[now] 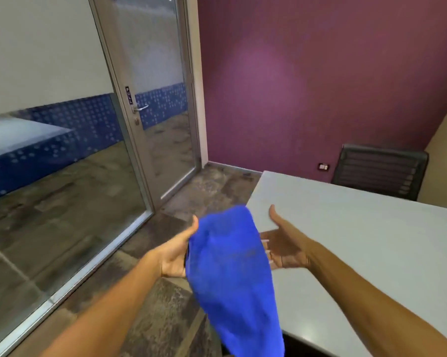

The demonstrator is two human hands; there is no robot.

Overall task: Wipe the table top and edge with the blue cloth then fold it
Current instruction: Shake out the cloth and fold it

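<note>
While the left hand [176, 253] grips the cloth [232, 274] hanging off the table's [371, 253] nine-o'clock edge, the right hand [284, 249] waits wide at three o'clock; a loose grip could likely drop it.

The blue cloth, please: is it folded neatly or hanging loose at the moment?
Hanging loose. The blue cloth droops unfolded in the air, held by the left hand, beside the table edge; the right hand is open next to it.

I see a soft, fuzzy blue cloth [232, 266], a smooth matt pale worktop [359, 240], a glossy glass door [153, 99] framed in metal.
</note>
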